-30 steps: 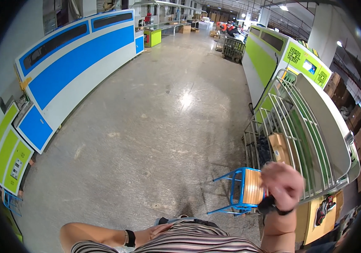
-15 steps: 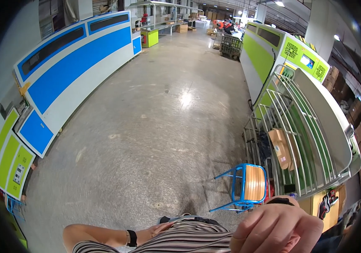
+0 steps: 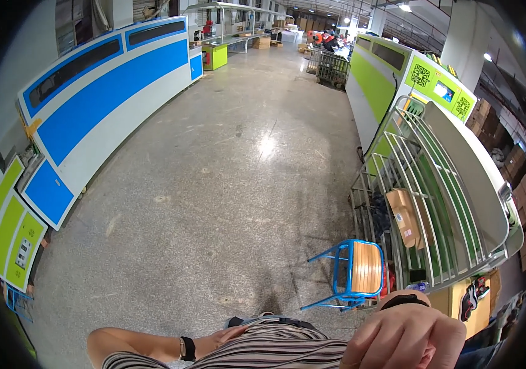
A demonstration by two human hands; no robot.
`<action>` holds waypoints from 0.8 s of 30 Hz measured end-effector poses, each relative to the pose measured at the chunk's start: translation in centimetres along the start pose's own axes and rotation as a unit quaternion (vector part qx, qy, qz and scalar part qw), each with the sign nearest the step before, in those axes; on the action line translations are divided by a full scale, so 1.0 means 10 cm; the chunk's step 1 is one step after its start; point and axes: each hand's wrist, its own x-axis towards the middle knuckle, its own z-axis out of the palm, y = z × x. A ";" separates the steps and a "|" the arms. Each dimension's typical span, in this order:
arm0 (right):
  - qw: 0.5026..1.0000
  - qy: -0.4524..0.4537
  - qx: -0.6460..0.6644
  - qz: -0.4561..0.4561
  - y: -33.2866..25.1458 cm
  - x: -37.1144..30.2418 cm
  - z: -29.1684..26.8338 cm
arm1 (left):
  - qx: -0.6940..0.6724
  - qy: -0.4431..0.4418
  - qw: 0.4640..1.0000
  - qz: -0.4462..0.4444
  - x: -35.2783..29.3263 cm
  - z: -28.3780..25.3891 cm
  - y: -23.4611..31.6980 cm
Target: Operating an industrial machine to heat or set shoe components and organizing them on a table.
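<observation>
Item 1, my right hand (image 3: 407,335): raised close to the camera at the lower right, fingers curled into a loose fist, back of the hand toward me. Nothing shows inside it; whether something small sits in the palm I cannot tell. A black wristband (image 3: 403,301) sits just beyond the knuckles.

Item 2, my left hand (image 3: 229,336): resting flat against my striped shirt (image 3: 287,350) at the waist, fingers together, holding nothing. Black watch (image 3: 187,349) on the wrist, forearm bent across from the left.

Item 3, blue metal-framed stool with slatted wooden seat (image 3: 361,270): nearest thing to either hand, standing on the floor just ahead of my right hand and slightly to its left, well right of my left hand. Seat slats run away from me. The right hand is clearly the nearer one. Not touched.

Item 4, white wire rack (image 3: 435,203): to the right of and beyond the stool, tilted, long axis running away from me. Holds flat brown cardboard pieces (image 3: 403,215) between its bars.

Item 5, speckled concrete floor (image 3: 214,184): stretches ahead of both hands.

Item 6, blue-and-white machine housing (image 3: 103,104): far ahead to the left of my left hand.

Item 7, green-and-white machine (image 3: 392,74): far ahead of my right hand.
</observation>
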 end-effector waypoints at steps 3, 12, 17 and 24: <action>0.999 0.028 0.008 -0.017 0.02 -0.04 0.04 | 0.023 0.003 1.000 0.019 -0.01 -0.02 0.03; 0.997 -0.061 0.017 -0.042 -0.01 -0.10 -0.04 | -0.014 0.017 1.000 0.013 0.01 0.00 -0.12; 0.970 -0.202 -0.095 -0.101 -0.23 -0.17 -0.27 | -0.050 -0.006 0.997 -0.053 0.06 -0.08 -0.07; 0.951 0.219 -0.203 -0.082 -0.45 0.08 0.01 | -0.081 -0.077 0.988 -0.105 0.25 -0.09 -1.31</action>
